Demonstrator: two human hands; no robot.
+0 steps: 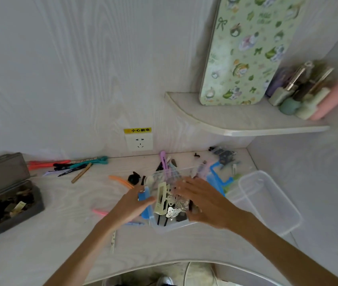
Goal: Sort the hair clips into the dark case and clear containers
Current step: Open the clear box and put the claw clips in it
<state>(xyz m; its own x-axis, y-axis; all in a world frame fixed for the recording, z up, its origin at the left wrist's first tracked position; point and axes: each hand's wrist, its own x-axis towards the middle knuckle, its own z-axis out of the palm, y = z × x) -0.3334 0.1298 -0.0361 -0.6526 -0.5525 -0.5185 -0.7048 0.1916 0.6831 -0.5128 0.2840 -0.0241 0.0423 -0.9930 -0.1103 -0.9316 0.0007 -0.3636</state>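
Note:
A clear container (170, 227) full of hair clips sits in the middle of the desk, with a cream claw clip (160, 198) and a silver butterfly clip (173, 212) on top. My left hand (132, 205) touches its left side by a blue clip (143, 197). My right hand (203, 203) lies over its right side, fingers spread. An open dark case (9, 205) with dark and cream clips stands at far left. A second clear container (271, 201), with nothing in it, sits at right. Loose clips (120, 180) lie around.
Long clips in red, teal and black (69, 165) lie along the wall at left. More clips and a blue piece (223, 157) sit in the back right corner. A wall socket (139, 142) is behind. A shelf (246, 122) above right carries bottles and a patterned board.

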